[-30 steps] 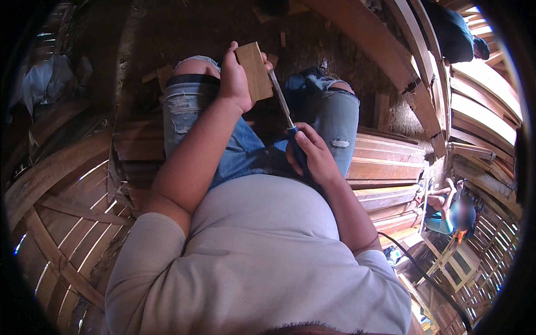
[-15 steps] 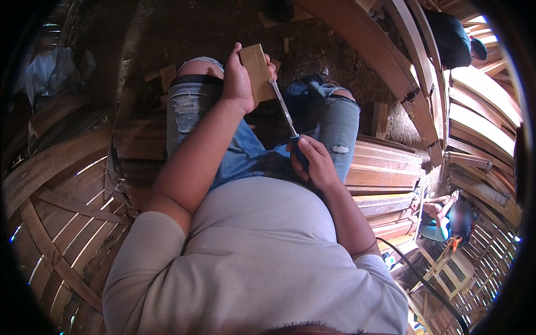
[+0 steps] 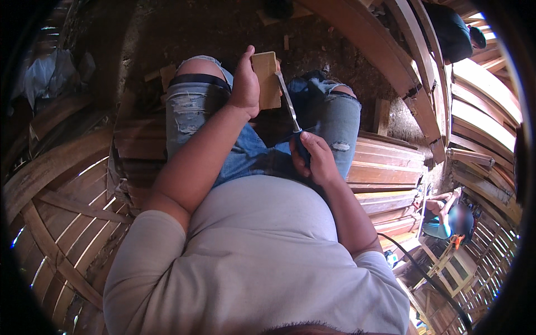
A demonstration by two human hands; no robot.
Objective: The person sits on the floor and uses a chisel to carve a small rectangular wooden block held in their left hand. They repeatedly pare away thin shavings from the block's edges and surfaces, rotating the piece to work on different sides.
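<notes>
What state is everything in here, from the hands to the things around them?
Left hand: closed around the block
Right hand: closed around the chisel's handle
Block: held up, broad face showing
Chisel: tip at the block's right edge, contact unclear
Jeans: ripped
Planks: lying side by side
Cable: curved

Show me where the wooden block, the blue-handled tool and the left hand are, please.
Wooden block (image 3: 266, 82): head view, middle of its broad face.
Blue-handled tool (image 3: 289, 104): head view, on its metal shaft.
Left hand (image 3: 245, 89): head view, back of the hand near the thumb.
</notes>
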